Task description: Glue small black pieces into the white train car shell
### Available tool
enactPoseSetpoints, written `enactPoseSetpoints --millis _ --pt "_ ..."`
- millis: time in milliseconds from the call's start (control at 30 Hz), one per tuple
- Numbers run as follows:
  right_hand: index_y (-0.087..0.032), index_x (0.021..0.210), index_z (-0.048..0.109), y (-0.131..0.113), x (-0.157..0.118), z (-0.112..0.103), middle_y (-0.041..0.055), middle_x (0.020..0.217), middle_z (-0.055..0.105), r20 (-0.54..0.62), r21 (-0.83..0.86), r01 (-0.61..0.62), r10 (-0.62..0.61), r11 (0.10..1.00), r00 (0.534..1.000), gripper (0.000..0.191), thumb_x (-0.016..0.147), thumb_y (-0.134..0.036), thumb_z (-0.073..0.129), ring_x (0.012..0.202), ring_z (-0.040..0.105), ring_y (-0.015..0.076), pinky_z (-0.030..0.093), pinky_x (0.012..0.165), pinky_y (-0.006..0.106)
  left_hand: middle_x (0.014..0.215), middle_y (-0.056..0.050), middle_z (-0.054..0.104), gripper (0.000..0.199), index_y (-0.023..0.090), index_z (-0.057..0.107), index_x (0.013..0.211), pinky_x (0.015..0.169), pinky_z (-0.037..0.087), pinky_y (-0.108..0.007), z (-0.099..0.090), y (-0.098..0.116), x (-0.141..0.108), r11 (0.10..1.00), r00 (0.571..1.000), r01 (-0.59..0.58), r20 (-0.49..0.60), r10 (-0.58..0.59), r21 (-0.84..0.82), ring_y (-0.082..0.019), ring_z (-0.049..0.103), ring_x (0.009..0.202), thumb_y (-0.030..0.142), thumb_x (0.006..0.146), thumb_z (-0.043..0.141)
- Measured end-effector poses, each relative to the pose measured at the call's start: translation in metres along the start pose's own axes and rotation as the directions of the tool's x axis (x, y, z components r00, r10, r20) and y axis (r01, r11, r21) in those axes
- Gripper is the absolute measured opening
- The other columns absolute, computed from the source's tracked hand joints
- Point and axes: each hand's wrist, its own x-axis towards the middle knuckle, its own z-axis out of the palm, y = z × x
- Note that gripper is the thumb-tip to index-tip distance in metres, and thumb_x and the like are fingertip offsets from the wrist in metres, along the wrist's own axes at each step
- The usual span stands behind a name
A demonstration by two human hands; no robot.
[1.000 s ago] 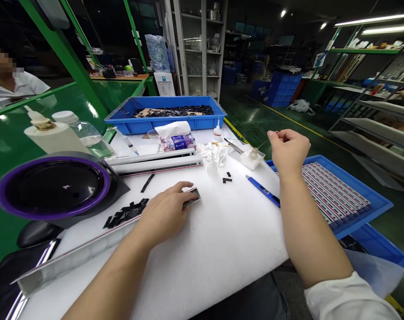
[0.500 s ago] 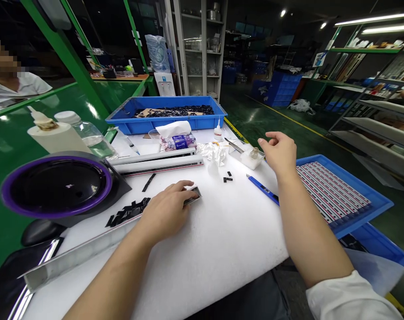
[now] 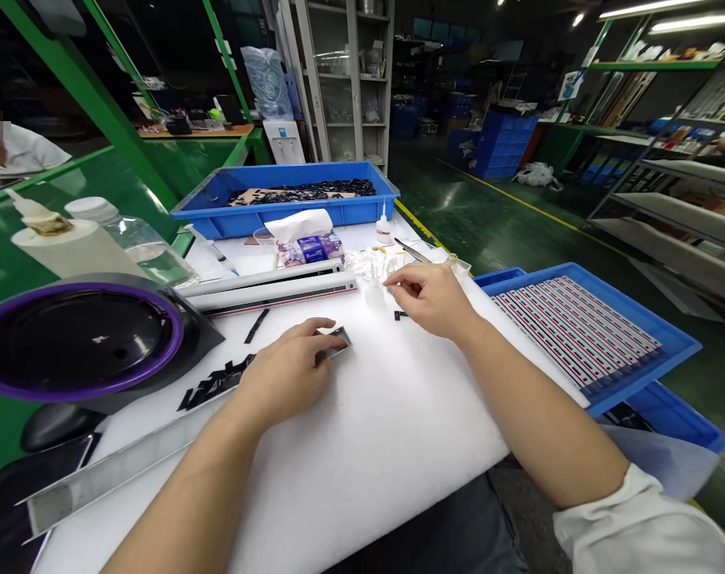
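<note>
Rail [image 3: 120, 470] is laid slantwise on the white table [image 3: 386, 478], its open channel exposed. Its right-hand end is held by the left hand [image 3: 284, 375] — fingers half curled, thumb set at the channel, little gap left. Right hand [image 3: 435, 300] is held right of that rail end, well apart from it; index finger and thumb are bent, tips brought close. Whether anything is pinched cannot be told. Small black pieces [image 3: 398, 316] are seen right of the rail end, partly covered by that hand. Black strips [image 3: 215, 384] are heaped just beside the rail, on its far side; one loose strip [image 3: 256, 327] is placed farther beyond. Two white bars [image 3: 266, 292] are lined up beyond the rail too — tissue pack [image 3: 311, 249] and blue bin [image 3: 278, 214] are set behind. Blue tray [image 3: 676, 339] is set well right of the rail.
</note>
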Motion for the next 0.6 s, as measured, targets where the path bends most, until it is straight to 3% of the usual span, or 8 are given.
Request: enactPoseSetpoints --millis 167,333,467,600 --pt "-0.02 0.083 0.077 0.019 0.004 -0.018 0.0017 0.076 0.067 0.029 -0.192 -0.18 0.189 0.965 0.981 0.029 0.071 -0.008 0.053 0.07 0.057 0.0156 0.041 0.07 0.029 0.143 0.005 0.05 0.038 0.038 0.068 0.115 0.092 0.053 -0.04 -0.002 -0.001 0.001 0.999 0.998 -0.015 0.059 0.017 -0.037 -0.026 0.055 0.123 0.034 0.089 0.041" --pt "-0.022 0.082 0.078 0.031 -0.001 -0.014 0.0039 0.083 0.073 0.265 -0.333 -0.146 0.241 0.932 0.933 0.031 0.067 -0.003 0.058 0.076 0.061 0.0192 0.042 0.07 0.03 0.143 0.005 0.05 0.038 0.038 0.067 0.116 0.093 0.052 -0.04 -0.001 -0.003 0.0 0.999 0.999 -0.029 0.029 0.03 -0.033 -0.026 0.053 0.125 0.034 0.09 0.04" --pt "-0.021 0.081 0.078 0.031 -0.004 -0.003 0.006 0.087 0.075 0.309 -0.39 -0.144 0.276 0.91 0.91 0.024 0.068 -0.005 0.065 0.077 0.063 0.0203 0.041 0.066 0.029 0.144 0.006 0.05 0.039 0.039 0.066 0.117 0.091 0.053 -0.04 0.001 -0.003 0.0 0.999 0.999 -0.03 0.023 0.03 -0.024 -0.025 0.053 0.125 0.033 0.09 0.039" --pt "-0.022 0.082 0.078 0.032 -0.003 -0.002 0.0039 0.088 0.076 0.384 -0.46 -0.18 0.377 0.87 0.843 0.02 0.073 -0.01 0.064 0.081 0.066 0.0195 0.042 0.068 0.027 0.142 0.005 0.052 0.041 0.038 0.066 0.117 0.089 0.054 -0.041 0.004 -0.002 -0.001 0.999 0.999 -0.024 -0.033 0.025 0.033 -0.026 0.054 0.125 0.026 0.088 0.039"
